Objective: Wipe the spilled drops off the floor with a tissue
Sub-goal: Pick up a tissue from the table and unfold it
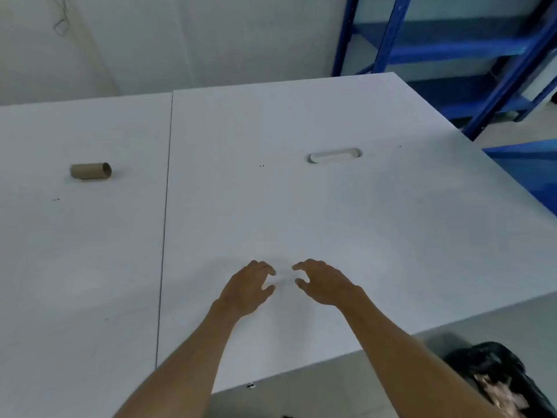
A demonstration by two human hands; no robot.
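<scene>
Both my hands hover just over the white table (331, 212), near its front edge. My left hand (250, 288) and my right hand (324, 285) face each other a short gap apart, fingers curled and spread. I see nothing gripped in either. The table between the fingertips looks faintly paler, but I cannot tell whether a tissue lies there. A strip of grey floor (331, 387) shows below the table's edge, and I make out no drops on it.
An empty cardboard tube (90, 171) lies on the left table. A white oval cable cover (334, 154) sits in the right table. Blue metal shelving (452, 52) stands at the back right. A black bin bag (494, 372) holding pale crumpled waste stands on the floor, bottom right.
</scene>
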